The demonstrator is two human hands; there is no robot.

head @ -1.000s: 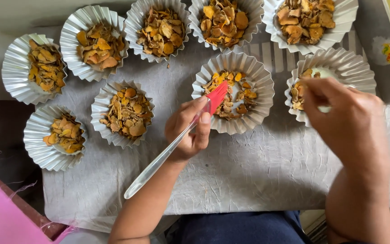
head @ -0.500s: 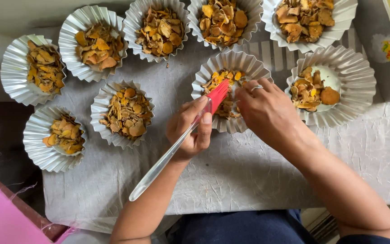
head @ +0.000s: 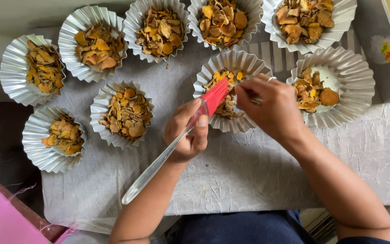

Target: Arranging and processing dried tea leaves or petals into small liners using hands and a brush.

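Grey crinkled sheet (head: 249,180) covering tabletop, carrying nine fluted foil cups of yellow-orange dried slices. Right hand (head: 274,108) reaching over middle foil cup (head: 249,68), fingers (head: 244,92) pinching together at slices inside; whether anything sits between fingertips, cannot tell. Left hand (head: 187,135) lying just below same cup, fingers wrapping round clear handle of brush (head: 172,144). Red bristle head resting on slices at cup's near edge, handle slanting down-left over sheet. Half-filled cup (head: 348,81) sitting just right of right hand.
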